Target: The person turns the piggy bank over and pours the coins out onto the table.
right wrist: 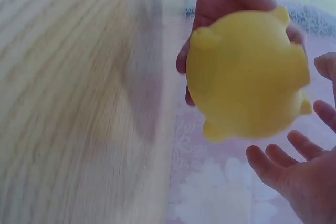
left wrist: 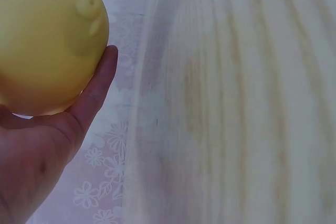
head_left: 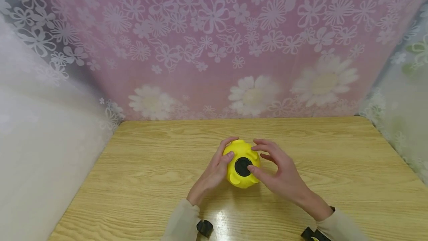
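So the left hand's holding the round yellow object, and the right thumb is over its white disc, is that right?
Not quite: the disc is black, as the head view shows. The left hand does hold the round yellow object, and the right hand does have its thumb over the disc.

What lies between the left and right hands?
The round yellow object with a black disc lies between the left hand and right hand, as the head view shows.
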